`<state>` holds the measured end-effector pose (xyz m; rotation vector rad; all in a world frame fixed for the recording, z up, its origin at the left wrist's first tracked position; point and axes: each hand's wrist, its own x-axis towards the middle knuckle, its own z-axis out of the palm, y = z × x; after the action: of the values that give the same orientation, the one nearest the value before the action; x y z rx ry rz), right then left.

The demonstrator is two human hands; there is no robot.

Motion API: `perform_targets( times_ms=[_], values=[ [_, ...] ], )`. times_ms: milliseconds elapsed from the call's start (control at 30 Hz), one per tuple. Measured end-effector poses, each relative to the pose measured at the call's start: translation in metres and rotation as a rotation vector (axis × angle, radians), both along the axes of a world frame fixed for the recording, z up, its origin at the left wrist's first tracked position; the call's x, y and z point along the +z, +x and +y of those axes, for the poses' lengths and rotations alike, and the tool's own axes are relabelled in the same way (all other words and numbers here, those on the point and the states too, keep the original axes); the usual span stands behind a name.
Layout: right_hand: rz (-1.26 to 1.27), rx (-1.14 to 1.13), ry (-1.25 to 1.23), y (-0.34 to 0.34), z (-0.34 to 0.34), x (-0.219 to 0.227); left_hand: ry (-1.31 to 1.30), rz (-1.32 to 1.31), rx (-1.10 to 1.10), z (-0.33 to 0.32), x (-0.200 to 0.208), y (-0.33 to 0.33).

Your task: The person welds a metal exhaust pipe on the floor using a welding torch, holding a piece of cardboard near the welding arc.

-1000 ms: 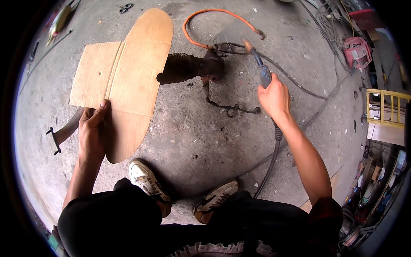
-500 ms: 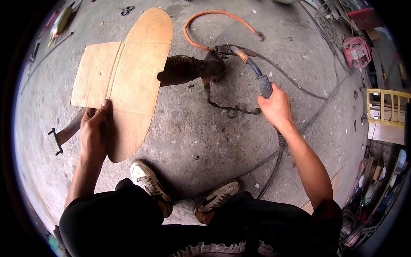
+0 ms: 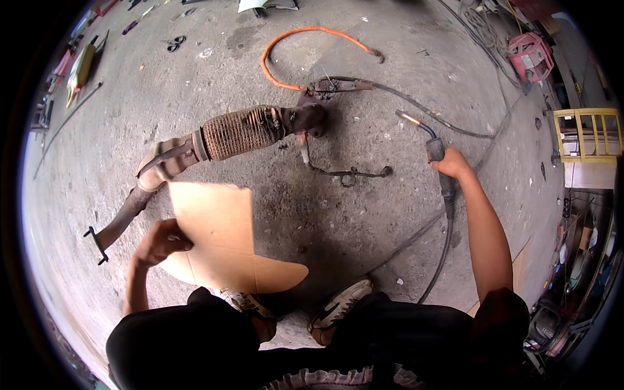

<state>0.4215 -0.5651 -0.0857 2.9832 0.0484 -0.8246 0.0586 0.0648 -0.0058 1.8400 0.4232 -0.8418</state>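
Observation:
A cut, creased piece of brown cardboard (image 3: 218, 224) hangs low in front of my shoes, pinched at its left side by my left hand (image 3: 162, 242). My right hand (image 3: 455, 164) grips the dark handle of a welding torch (image 3: 437, 149), its copper-coloured nozzle pointing up and left above the floor. Beyond the cardboard lies a rusty exhaust pipe (image 3: 239, 133) with a ribbed, woven-looking middle section and a flanged near-left end. A clamp (image 3: 344, 85) on a black cable sits at the pipe's far end, apart from the torch tip.
An orange cable (image 3: 312, 30) curves behind the pipe. The torch's black hose (image 3: 441, 260) trails toward my right foot. Scissors (image 3: 174, 43) lie at the far left. A red-framed object (image 3: 530, 57) and a yellow rack (image 3: 588, 136) stand on the right, near shelves of clutter.
The cardboard has come down and turned toward me, uncovering the exhaust pipe. My right hand has drawn the torch back, right and away from the pipe's far end.

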Motion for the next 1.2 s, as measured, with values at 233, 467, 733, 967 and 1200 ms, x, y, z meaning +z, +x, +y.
perform_targets(
  times_ms=[233,467,733,967,1200],
  values=[
    [-0.253,0.42,0.162,0.011,0.137,0.049,0.495,-0.224,-0.337,-0.029,0.009,0.032],
    [-0.125,0.689,0.28,0.073,0.245,0.023,0.602,-0.466,0.036,0.021,0.093,0.089],
    [-0.019,0.64,0.271,0.099,0.236,-0.018,0.584,-0.408,-0.272,0.051,0.046,0.099],
    [-0.098,0.6,0.401,0.091,0.228,-0.024,0.62,-0.465,-0.27,0.01,0.05,0.115],
    [-0.094,0.696,0.409,0.098,0.232,-0.012,0.514,-0.455,-0.261,0.0,0.053,0.13]
  ],
)
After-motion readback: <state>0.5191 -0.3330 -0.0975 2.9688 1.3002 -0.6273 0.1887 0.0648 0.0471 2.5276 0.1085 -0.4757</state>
